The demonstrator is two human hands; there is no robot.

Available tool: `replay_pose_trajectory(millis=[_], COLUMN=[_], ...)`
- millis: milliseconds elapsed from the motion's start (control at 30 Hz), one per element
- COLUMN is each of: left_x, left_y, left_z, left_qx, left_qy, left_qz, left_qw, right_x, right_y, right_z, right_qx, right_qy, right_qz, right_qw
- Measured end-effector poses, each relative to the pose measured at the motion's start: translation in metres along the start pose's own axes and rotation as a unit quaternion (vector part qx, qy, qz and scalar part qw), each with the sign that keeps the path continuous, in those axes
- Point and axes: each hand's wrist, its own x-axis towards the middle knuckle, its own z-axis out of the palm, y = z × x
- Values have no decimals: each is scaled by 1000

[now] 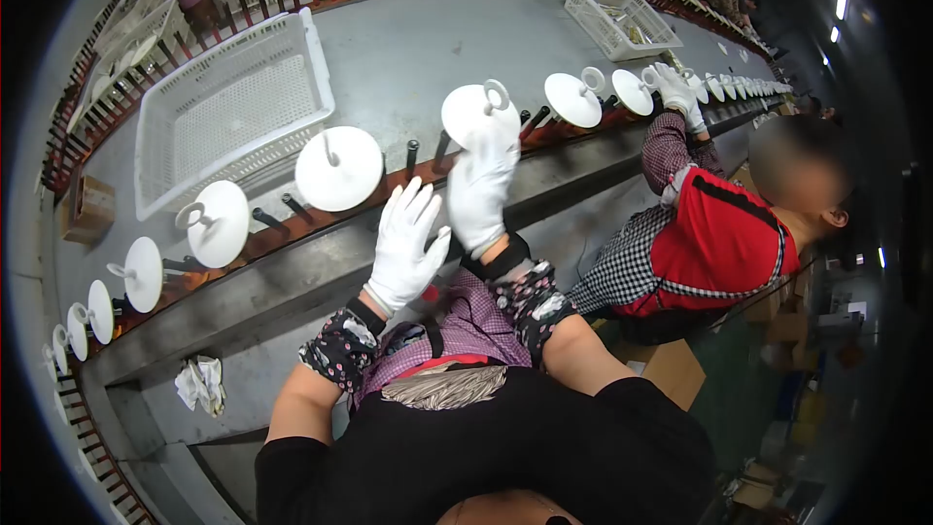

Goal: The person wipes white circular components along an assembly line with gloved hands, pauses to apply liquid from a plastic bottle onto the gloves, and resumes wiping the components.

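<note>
My left hand, in a white glove, is raised in front of the conveyor with its fingers stretched out and nothing in it. To its right, my right hand, also gloved in white, reaches up to the lower edge of a white disc with a ring-shaped handle. Its fingers are blurred and overlap the disc, so their grip is unclear. Another white disc with a ring stands on the line to the left of my hands. Dark upright pegs stand between the discs.
A large white plastic crate lies behind the line at left; a smaller crate is farther right. A co-worker in a red vest works at my right, a gloved hand at the discs. Crumpled white cloth lies at lower left.
</note>
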Motion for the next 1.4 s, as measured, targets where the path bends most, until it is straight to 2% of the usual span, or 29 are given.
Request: replay_pose_trajectory(millis=[33,67,100,167,233,300,333,400,433,467,533,600,667,733,833,867,933,967,1000,1033,1067,1167,1200,1233,1300,1333,1367,1400], left_x=[9,24,42,75,119,160,164,171,170,169,160,147,132,124,95,91,74,61,45,26,42,-16,-35,-35,-9,9,36,60], left_y=[3,4,0,-44,-76,-85,-105,-136,-139,-139,-146,-143,-154,-152,-166,-157,-113,-94,-85,-77,-22,-4,-7,-3,2,-4,-9,-22], left_z=[1,5,11,36,41,24,33,27,29,29,22,7,-2,-15,-13,-18,-31,-40,-45,-50,-68,-29,-15,-7,-5,0,-5,-2], left_qx=[2,20,40,49,-82,-69,16,70,96,95,119,101,59,35,-92,-75,-256,-341,-94,163,110,74,40,1,53,71,61,65], left_qy=[-4,22,47,46,15,-106,-104,-190,-231,-223,-227,-191,-185,-153,-41,-35,87,148,136,111,77,58,37,16,34,50,32,37], left_qz=[-10,-21,-30,-62,-177,-283,-196,-120,-80,-131,-114,-83,-123,-128,-246,-277,-306,-312,-223,-122,-156,-164,-132,-100,-54,-78,-98,-76], left_qw=[1000,999,998,996,981,951,975,972,965,961,960,973,973,979,964,957,913,875,961,973,979,982,990,995,997,993,993,994], right_x=[5,13,28,47,73,86,102,119,117,114,107,110,120,122,88,72,46,36,26,13,-3,-39,-41,-33,-14,5,24,31], right_y=[20,42,44,62,72,91,77,65,70,73,76,73,50,37,17,11,-19,-33,-47,-57,-66,-44,-30,-20,-9,-10,-6,8], right_z=[10,20,8,33,55,90,76,73,87,99,117,125,123,135,126,121,107,93,78,60,46,26,20,14,13,9,6,33], right_qx=[34,50,111,211,266,360,299,182,171,159,151,183,122,113,169,201,354,331,307,185,139,144,113,93,57,54,60,4], right_qy=[69,90,11,-32,-135,-221,-272,-305,-297,-288,-226,-283,-374,-373,-202,-145,-176,-184,-193,-197,-93,-154,-147,-166,-39,-1,-47,-62], right_qz=[45,44,94,112,145,166,109,-60,-94,-127,-203,-216,-230,-260,-254,-250,-102,-93,-84,-136,-193,-219,-227,-168,-58,-41,-51,-70], right_qw=[996,994,989,971,943,891,908,933,935,936,941,917,890,884,931,936,913,921,928,953,967,953,956,967,996,998,996,996])
